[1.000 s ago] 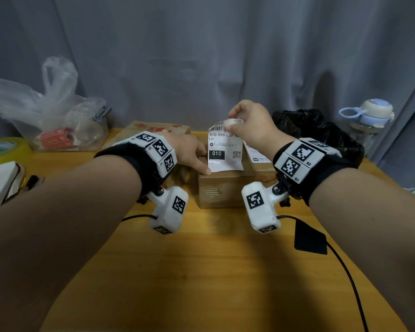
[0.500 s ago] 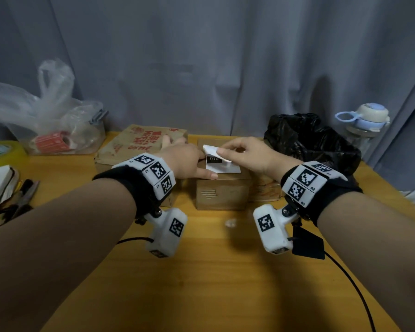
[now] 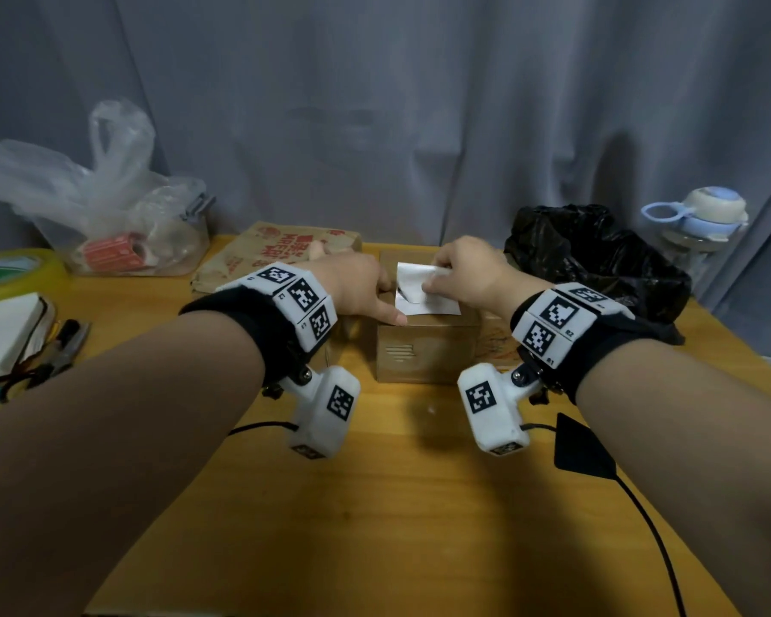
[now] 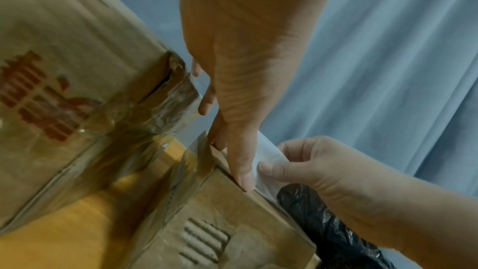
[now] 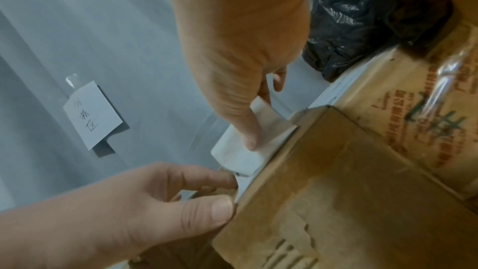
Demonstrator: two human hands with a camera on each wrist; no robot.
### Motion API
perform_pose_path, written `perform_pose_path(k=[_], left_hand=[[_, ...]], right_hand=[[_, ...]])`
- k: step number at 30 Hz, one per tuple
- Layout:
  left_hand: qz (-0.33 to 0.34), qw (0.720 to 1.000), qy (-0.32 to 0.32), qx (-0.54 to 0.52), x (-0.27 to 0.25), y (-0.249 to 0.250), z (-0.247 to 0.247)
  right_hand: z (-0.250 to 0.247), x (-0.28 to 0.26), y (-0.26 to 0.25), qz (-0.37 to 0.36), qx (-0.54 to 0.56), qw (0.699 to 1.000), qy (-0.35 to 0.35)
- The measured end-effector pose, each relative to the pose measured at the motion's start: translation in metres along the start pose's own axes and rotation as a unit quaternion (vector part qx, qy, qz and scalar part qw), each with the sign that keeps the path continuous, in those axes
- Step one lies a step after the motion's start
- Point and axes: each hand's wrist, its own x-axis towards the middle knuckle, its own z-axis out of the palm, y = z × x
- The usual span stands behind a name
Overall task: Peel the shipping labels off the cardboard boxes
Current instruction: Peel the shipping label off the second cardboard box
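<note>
1. At the centre of the head view, on the wooden worktop [image 3: 397, 505], we see the small cardboard box [image 3: 423, 349] with the white shipping label [image 3: 423, 300] on its top face.
2. Our right hand [image 3: 468, 278] pinches the label's folded-over upper part, fingers [image 5: 248, 130] clamped on the paper.
3. Our left hand [image 3: 357, 287] rests on the box's left top edge, thumb [image 4: 243, 171] straight along the edge, other fingers relaxed and apart.
4. A larger printed box [image 3: 277, 256] sits left of it; a black plastic bag [image 3: 597, 260] lies at right.
</note>
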Motion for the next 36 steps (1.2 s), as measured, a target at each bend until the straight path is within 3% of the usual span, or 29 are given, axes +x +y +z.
perform_pose_path(k=[5, 12, 20, 26, 30, 32, 36], left_hand=[[-0.002, 1.000, -0.001, 0.028, -0.001, 0.004, -0.006], [-0.002, 0.999, 0.001, -0.036, -0.001, 0.001, -0.002], [-0.015, 0.999, -0.001, -0.034, 0.000, -0.001, 0.002], [-0.023, 1.000, 0.005, -0.017, -0.005, 0.002, -0.001], [-0.023, 0.999, -0.001, -0.031, -0.004, 0.000, 0.000], [-0.025, 0.999, 0.010, -0.031, -0.005, -0.001, 0.001], [-0.025, 0.999, 0.023, -0.033, -0.008, 0.001, 0.004]], right_hand=[[-0.003, -0.004, -0.002, 0.000, 0.067, 0.998, -0.005], [-0.006, -0.012, 0.002, -0.009, 0.112, 0.993, 0.021], [-0.008, -0.009, 0.010, 0.016, 0.193, 0.980, 0.049], [-0.002, 0.002, 0.012, 0.035, 0.125, 0.989, 0.074], [-0.002, -0.002, 0.008, -0.032, 0.000, 0.992, 0.124], [-0.006, -0.006, 0.005, -0.084, 0.005, 0.993, 0.077], [-0.010, -0.015, 0.012, -0.120, -0.017, 0.992, -0.047]])
